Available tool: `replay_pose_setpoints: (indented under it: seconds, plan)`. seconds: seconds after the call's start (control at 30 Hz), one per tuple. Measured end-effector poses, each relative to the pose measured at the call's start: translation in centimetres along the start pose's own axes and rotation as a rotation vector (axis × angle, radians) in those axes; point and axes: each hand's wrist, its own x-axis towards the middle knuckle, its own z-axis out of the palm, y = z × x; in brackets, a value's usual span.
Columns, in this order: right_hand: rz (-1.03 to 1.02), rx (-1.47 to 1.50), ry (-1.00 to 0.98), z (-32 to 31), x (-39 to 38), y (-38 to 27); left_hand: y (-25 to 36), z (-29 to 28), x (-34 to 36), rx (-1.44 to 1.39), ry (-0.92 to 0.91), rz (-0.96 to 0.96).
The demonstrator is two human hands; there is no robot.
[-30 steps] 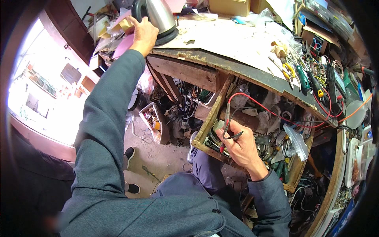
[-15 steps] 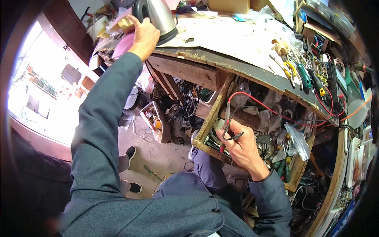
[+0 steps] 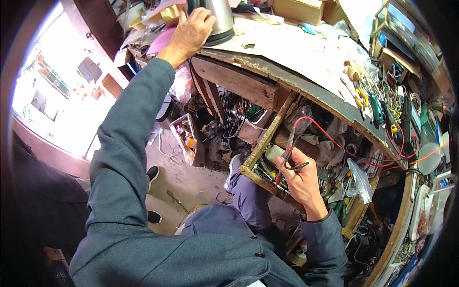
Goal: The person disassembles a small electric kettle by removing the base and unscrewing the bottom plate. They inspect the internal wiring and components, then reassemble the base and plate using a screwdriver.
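Observation:
An electric kettle [image 3: 221,21] with a steel body, black handle and black base stands near the left end of the workbench, partly cut off by the top of the view. My left hand [image 3: 193,32] is at its handle side, fingers bent round the handle's lower part; the palm side is hidden. Over the drawer's front edge, my right hand [image 3: 303,178] pinches a pair of test probes, a red-tipped probe [image 3: 278,180] and a black lead [image 3: 300,167]. A red lead [image 3: 318,122] arcs from them to the right over the open drawer.
Below the benchtop, an open wooden drawer [image 3: 267,138] is crammed with tools and parts. Pliers [image 3: 362,97] and screwdrivers [image 3: 377,110] lie at the bench's right end. A white bin [image 3: 195,143] stands on the floor. Another person's shoes [image 3: 153,174] are at left.
My left hand has shifted up along the kettle's handle side, its fingers now bent over it. The view has swung slightly left. My right hand keeps the probes above the drawer edge.

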Motion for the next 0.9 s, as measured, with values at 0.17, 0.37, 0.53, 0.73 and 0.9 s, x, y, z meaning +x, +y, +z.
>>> replay_pose_setpoints:
  seconds: [0.17,0.37,0.53,0.73,0.9]
  plan:
    - [0.020,-0.001,0.014,-0.2,0.0,-0.4,0.2,-1.5,-0.4,-0.222,0.084,-0.001]
    - [-0.008,0.008,0.068,-0.3,0.0,-0.6,2.6,1.0,-2.6,-0.419,0.492,-0.613]
    - [-0.002,0.048,0.064,-0.4,0.2,-1.3,6.8,8.9,-13.5,-1.162,0.363,-1.458]
    - [-0.015,0.053,0.081,-0.7,0.0,-1.2,14.9,8.8,-19.7,-1.623,-0.041,-1.605]
    - [-0.004,0.070,0.082,-0.7,0.1,-1.0,20.7,6.6,-25.5,-1.582,-0.299,-1.668]
